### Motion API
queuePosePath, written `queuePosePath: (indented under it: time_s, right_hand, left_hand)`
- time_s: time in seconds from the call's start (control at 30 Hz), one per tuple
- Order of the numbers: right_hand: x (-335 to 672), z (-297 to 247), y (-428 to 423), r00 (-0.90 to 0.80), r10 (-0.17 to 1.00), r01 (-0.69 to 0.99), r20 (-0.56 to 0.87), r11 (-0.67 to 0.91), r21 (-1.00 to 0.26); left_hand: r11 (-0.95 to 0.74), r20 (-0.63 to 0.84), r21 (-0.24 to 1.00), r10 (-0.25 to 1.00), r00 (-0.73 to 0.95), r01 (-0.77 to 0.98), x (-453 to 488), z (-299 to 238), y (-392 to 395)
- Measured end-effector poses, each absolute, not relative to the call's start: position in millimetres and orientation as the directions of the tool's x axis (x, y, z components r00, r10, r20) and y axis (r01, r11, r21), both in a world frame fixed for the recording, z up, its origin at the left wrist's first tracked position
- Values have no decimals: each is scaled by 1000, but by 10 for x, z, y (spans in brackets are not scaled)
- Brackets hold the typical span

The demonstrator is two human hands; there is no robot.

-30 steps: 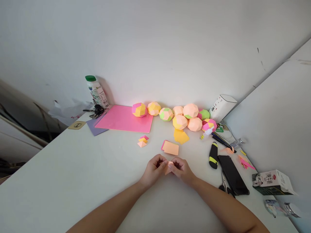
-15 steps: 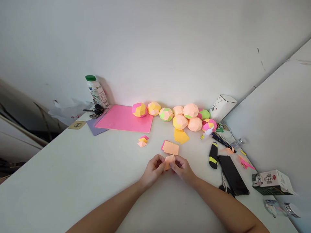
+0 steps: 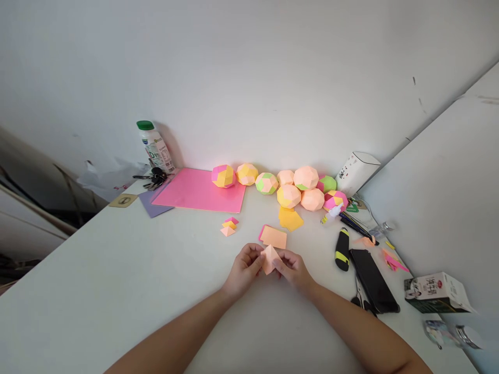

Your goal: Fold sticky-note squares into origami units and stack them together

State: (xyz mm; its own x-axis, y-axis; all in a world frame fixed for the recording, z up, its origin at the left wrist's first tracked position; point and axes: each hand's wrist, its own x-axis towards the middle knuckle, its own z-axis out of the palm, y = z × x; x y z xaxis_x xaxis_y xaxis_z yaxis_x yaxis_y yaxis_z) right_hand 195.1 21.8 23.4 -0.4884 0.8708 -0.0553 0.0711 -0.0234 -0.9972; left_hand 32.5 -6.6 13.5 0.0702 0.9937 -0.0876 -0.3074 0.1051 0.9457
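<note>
Between my two hands is a small folded piece of peach paper (image 3: 270, 259), one corner pointing up. My left hand (image 3: 246, 269) pinches its left edge between thumb and fingers, and my right hand (image 3: 293, 269) pinches the right edge. Just beyond lies a stack of peach and pink paper slips (image 3: 274, 238). Farther back are yellow paper sheets (image 3: 290, 219). To the left sit a few small folded paper pieces (image 3: 229, 227) in pink, yellow and peach. Along the wall stand several faceted paper balls (image 3: 306, 178) in mixed colours.
A pink sheet (image 3: 198, 192), keys (image 3: 156, 177) and a white bottle (image 3: 156, 148) are at the back left. On the right lie a box cutter (image 3: 342, 250), a black phone (image 3: 374, 280), scissors (image 3: 362, 296), pens (image 3: 356, 227) and a milk carton (image 3: 436, 293).
The peach paper has turned in my fingers, so a pointed corner now faces up and another down. My left hand has shifted slightly up and left.
</note>
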Motion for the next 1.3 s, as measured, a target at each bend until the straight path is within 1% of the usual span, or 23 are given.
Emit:
queuePosePath:
  time_s: [0.23,0.37,0.47,0.77,0.9,1.13,1.3]
  right_hand:
    - [1957,212,235,-506,862,83,-28,16,-996]
    - [1958,196,235,-484,874,78,-37,1,-997]
    - [1958,182,229,-466,884,63,-37,-8,-998]
    - [1970,137,222,-470,881,78,-54,-20,-997]
    - [1960,149,209,-458,887,76,-51,-18,-997]
    - [1957,156,188,-456,890,46,-5,17,-999]
    - [1960,106,199,-469,883,37,2,21,-999]
  left_hand:
    - [124,-64,947,977,205,-295,325,191,-94]
    - [130,-91,960,982,164,-246,322,185,-94]
    - [145,-114,959,984,135,-245,321,169,-90]
    - [101,-82,979,990,111,-176,313,159,-84]
    - [98,-77,977,990,118,-188,313,151,-81]
    - [83,-57,971,991,123,-222,312,129,-79]
    - [77,-49,974,989,139,-211,312,115,-78]
